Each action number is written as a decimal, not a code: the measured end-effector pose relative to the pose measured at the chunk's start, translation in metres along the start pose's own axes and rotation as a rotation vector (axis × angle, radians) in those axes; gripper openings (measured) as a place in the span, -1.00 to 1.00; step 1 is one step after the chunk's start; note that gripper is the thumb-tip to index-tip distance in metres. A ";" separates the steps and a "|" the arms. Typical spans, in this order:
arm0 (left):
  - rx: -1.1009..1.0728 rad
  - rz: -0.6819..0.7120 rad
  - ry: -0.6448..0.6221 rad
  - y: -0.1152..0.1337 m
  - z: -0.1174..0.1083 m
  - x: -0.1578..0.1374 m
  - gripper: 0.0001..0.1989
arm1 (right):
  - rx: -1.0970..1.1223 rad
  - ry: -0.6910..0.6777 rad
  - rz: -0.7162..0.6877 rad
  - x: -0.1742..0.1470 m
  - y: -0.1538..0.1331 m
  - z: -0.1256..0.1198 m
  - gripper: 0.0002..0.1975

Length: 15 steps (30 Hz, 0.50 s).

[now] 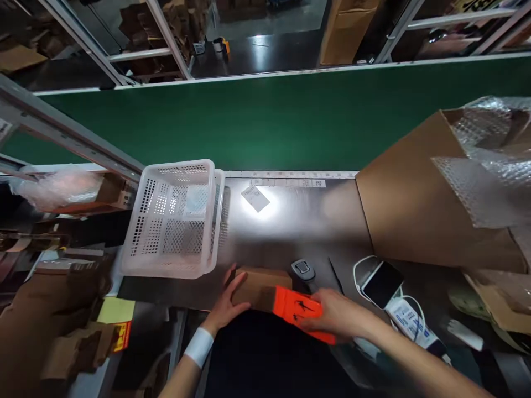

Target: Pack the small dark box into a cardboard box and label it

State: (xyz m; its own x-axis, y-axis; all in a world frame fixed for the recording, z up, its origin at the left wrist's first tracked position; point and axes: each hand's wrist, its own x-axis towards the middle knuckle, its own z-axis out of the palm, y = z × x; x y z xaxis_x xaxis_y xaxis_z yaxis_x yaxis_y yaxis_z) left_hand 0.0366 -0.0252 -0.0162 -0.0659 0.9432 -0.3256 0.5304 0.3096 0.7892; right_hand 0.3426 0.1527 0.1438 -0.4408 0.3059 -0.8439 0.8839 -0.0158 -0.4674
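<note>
A small brown cardboard box [257, 282] lies at the near edge of the metal bench. My left hand [227, 303], with a white band at the wrist, grips its left end, thumb on the near side and fingers on the far side. In my right hand [332, 315] is a bright orange tape dispenser [295, 305] with black marks, partly hidden by the fingers. Its front edge meets the right part of the box. Just beyond that hand lies a grey handheld scanner [303, 270], beside a thin dark pen-like stick [336, 275].
White plastic baskets [209, 221], nested, stand at the left. A paper slip [255, 198] lies on the metal bench [298, 221]. At right are a large carton [415, 193] with bubble wrap [468, 193] and a phone [384, 283] with cables. A green belt [265, 121] runs behind.
</note>
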 end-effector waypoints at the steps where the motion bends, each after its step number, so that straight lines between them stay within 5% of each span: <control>1: 0.044 -0.015 -0.004 0.001 -0.002 -0.001 -0.26 | -0.014 0.021 0.042 -0.003 0.015 -0.002 -0.65; 6: 0.332 0.034 0.001 -0.001 -0.006 -0.007 -0.17 | -0.076 0.079 0.053 -0.005 0.046 -0.008 -0.68; 11: 0.899 0.427 0.100 0.006 -0.001 -0.020 -0.26 | -0.068 0.100 -0.007 0.008 0.033 -0.004 -0.69; 15: 1.071 0.689 0.076 0.027 -0.004 -0.024 -0.35 | -0.008 0.051 -0.075 0.033 0.012 0.013 -0.68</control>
State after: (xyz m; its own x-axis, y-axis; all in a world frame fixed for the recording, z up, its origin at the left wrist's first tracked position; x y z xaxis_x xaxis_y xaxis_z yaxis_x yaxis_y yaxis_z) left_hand 0.0490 -0.0385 0.0151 0.4647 0.8845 0.0406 0.8853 -0.4632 -0.0420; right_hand 0.3365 0.1506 0.1073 -0.4975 0.3542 -0.7918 0.8500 0.0169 -0.5265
